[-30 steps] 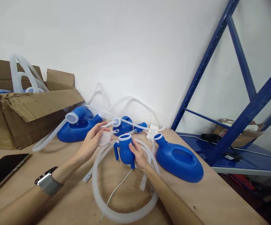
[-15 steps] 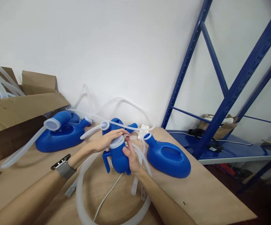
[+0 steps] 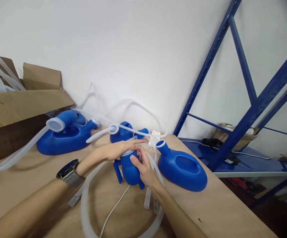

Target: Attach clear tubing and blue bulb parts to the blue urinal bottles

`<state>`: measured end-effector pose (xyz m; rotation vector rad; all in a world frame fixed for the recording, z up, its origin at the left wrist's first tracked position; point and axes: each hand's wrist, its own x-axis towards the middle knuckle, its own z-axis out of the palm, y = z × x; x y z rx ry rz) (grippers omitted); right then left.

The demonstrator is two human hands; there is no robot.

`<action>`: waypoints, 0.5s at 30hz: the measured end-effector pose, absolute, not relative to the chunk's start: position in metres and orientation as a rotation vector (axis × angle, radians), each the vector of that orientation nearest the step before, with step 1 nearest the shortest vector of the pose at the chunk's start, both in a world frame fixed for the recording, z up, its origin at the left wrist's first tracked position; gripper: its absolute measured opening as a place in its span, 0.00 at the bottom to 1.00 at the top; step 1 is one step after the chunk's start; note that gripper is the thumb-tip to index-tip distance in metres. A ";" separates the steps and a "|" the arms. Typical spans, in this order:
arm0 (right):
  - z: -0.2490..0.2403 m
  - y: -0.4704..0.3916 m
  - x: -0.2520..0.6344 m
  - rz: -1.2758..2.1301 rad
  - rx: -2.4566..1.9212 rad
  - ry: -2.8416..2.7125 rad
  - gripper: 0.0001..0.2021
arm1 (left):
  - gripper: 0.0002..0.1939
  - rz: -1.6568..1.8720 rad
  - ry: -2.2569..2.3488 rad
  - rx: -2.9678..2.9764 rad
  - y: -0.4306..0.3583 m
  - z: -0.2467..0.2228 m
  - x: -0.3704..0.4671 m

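Between my hands is a blue plastic urinal cup (image 3: 130,171) with a white rim and a blue handle on its left side. My left hand (image 3: 120,149) lies flat across the white rim, fingers stretched out to the right. My right hand (image 3: 144,167) grips the cup from its right side, thumb on the front; its fingertips near the rim are partly hidden. A clear plastic hose (image 3: 86,205) loops on the table around and below the cup. To the right lies a blue urinal bottle (image 3: 183,168) with its open neck up. A smartwatch (image 3: 69,172) is on my left wrist.
An open cardboard box (image 3: 21,112) with hoses stands left. Beside it sits a blue urinal bottle (image 3: 61,142) with another cup on top. Another blue bottle (image 3: 123,132) is behind my hands. A thin white cable (image 3: 113,208) crosses the wooden table. Blue metal shelving (image 3: 208,66) stands right.
My left hand has slid further over the rim, covering more of it. The cup has tilted slightly in my right hand. The whole view has shifted a little.
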<state>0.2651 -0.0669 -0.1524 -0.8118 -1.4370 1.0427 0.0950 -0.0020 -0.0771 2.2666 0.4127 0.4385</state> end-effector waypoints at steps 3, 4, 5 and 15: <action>-0.152 -0.068 0.266 0.867 -0.917 -1.519 0.16 | 0.26 0.484 0.433 2.313 0.003 -0.086 0.098; -0.152 -0.068 0.266 0.807 -0.946 -1.524 0.16 | 0.26 0.502 0.451 2.321 0.003 -0.088 0.099; -0.152 -0.069 0.265 0.765 -0.961 -1.516 0.16 | 0.26 0.520 0.481 2.321 0.004 -0.088 0.100; -0.156 -0.062 0.254 1.301 -0.772 -1.137 0.34 | 0.41 0.328 0.561 2.054 -0.003 -0.061 0.069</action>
